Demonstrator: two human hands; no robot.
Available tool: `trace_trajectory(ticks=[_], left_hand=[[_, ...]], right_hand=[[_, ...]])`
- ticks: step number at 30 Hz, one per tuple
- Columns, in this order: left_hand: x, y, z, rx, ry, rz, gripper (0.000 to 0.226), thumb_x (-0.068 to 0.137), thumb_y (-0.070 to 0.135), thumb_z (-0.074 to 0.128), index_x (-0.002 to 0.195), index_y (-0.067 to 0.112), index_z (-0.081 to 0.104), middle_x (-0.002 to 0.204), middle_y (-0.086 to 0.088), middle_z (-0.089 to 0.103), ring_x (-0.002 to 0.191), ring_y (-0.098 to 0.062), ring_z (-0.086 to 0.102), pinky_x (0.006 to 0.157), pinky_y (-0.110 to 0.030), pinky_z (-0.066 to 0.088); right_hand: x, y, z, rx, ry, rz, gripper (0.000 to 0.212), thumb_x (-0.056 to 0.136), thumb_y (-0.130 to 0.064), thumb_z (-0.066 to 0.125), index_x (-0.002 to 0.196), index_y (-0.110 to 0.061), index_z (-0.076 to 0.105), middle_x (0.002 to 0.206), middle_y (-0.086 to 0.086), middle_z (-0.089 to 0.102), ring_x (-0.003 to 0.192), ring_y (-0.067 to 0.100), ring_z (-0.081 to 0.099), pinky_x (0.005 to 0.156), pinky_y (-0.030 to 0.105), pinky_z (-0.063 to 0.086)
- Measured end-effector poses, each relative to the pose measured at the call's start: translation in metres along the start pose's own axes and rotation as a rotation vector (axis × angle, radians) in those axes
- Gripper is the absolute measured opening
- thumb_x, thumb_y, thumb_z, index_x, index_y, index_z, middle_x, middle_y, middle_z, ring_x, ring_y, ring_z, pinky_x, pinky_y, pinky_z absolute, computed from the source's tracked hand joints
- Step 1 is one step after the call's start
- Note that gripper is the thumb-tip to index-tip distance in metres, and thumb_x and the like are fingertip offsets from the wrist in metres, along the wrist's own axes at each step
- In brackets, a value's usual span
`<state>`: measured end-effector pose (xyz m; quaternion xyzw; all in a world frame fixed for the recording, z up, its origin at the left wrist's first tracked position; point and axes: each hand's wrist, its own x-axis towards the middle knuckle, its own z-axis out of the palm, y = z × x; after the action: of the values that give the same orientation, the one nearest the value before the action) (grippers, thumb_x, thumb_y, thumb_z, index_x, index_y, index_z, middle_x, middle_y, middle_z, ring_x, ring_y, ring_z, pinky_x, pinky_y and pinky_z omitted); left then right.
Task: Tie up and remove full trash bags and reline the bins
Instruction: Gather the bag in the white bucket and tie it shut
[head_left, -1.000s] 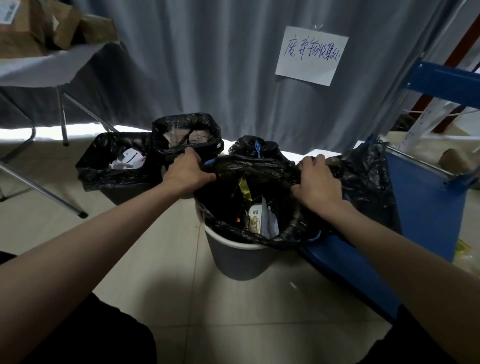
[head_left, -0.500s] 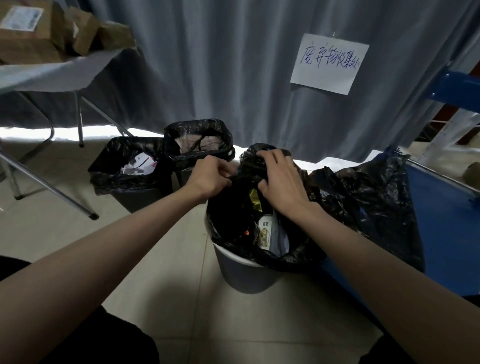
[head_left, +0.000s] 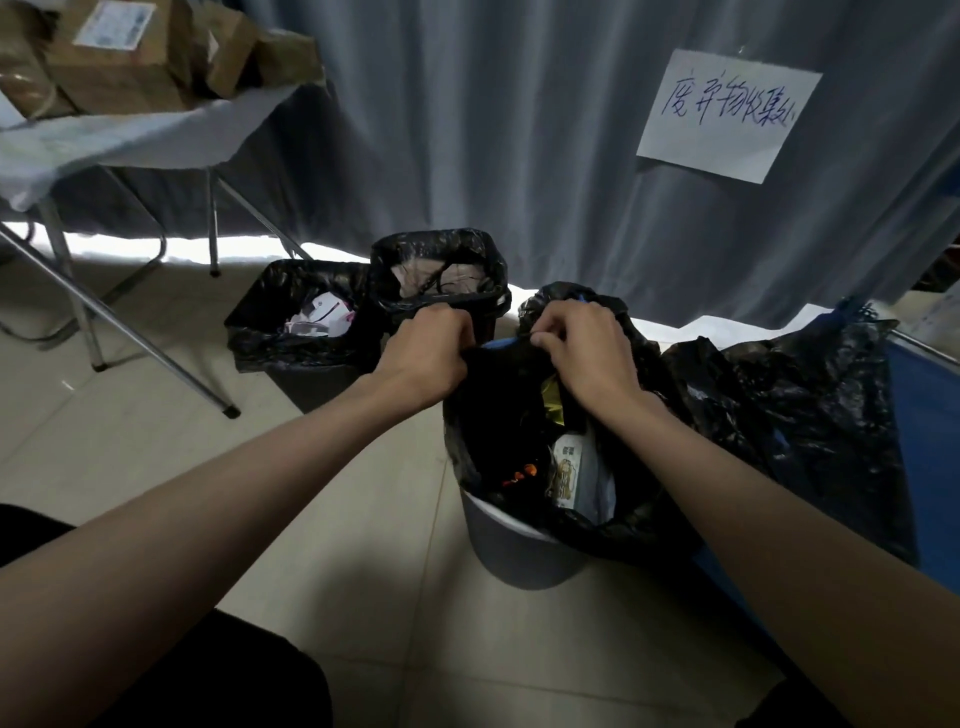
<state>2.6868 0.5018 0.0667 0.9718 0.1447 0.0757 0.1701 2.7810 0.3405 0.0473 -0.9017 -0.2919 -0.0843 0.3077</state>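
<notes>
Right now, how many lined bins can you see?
3: a round grey bin under both hands, a square bin behind, another at its left. More may be hidden.

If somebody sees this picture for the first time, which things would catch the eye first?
First, the two hands at centre: the left hand and right hand gather the black trash bag above the grey bin. Next, the white handwritten paper sign on the curtain, upper right.

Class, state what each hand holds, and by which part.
Both the left hand and right hand grip the black trash bag by its gathered top edge.
</notes>
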Motion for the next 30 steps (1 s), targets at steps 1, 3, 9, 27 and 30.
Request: trace_trajectory(ticks=[1, 3, 9, 27, 30], left_hand=[[0.003, -0.003, 0.001, 0.032, -0.018, 0.012, 0.020, 0.077, 0.006, 0.062, 0.091, 0.020, 0.062, 0.107, -0.008, 0.060, 0.098, -0.032, 0.060, 0.077, -0.036, 0.048], [0.009, -0.007, 0.005, 0.043, -0.049, 0.041, 0.025, 0.077, 0.012, 0.069, 0.101, 0.017, 0.063, 0.110, -0.007, 0.056, 0.102, -0.028, 0.057, 0.078, -0.032, 0.043], [0.017, 0.007, 0.014, -0.074, -0.023, 0.080, 0.021, 0.079, 0.034, 0.075, 0.098, 0.023, 0.073, 0.098, 0.001, 0.070, 0.094, -0.019, 0.065, 0.083, -0.039, 0.054], [0.016, 0.005, -0.004, -0.702, 0.241, -0.210, 0.015, 0.091, 0.013, 0.061, 0.077, 0.018, 0.063, 0.082, 0.004, 0.069, 0.082, -0.012, 0.061, 0.081, -0.025, 0.049], [0.014, 0.003, -0.004, -0.696, 0.188, -0.245, 0.016, 0.091, 0.013, 0.058, 0.077, 0.021, 0.058, 0.084, 0.002, 0.072, 0.087, -0.015, 0.065, 0.088, -0.032, 0.051]], right_hand=[[0.000, -0.002, -0.001, 0.020, 0.002, 0.006, 0.002, 0.087, -0.019, 0.071, 0.087, -0.021, 0.072, 0.087, -0.005, 0.070, 0.087, 0.015, 0.064, 0.075, 0.035, 0.052], [-0.002, -0.004, -0.001, 0.028, -0.019, 0.018, 0.003, 0.088, -0.019, 0.070, 0.086, -0.021, 0.072, 0.084, -0.006, 0.069, 0.084, 0.015, 0.064, 0.075, 0.034, 0.053], [-0.010, -0.001, 0.000, -0.016, -0.040, -0.018, 0.004, 0.090, -0.019, 0.067, 0.088, -0.023, 0.067, 0.085, -0.009, 0.063, 0.081, 0.011, 0.057, 0.070, 0.028, 0.044], [-0.010, 0.011, 0.001, -0.019, -0.148, 0.158, 0.016, 0.085, -0.023, 0.075, 0.077, -0.028, 0.062, 0.078, -0.006, 0.067, 0.083, 0.019, 0.066, 0.076, 0.037, 0.053], [-0.010, 0.010, 0.001, -0.001, -0.150, 0.155, 0.010, 0.086, -0.024, 0.074, 0.080, -0.026, 0.066, 0.077, -0.007, 0.066, 0.082, 0.018, 0.065, 0.076, 0.036, 0.052]])
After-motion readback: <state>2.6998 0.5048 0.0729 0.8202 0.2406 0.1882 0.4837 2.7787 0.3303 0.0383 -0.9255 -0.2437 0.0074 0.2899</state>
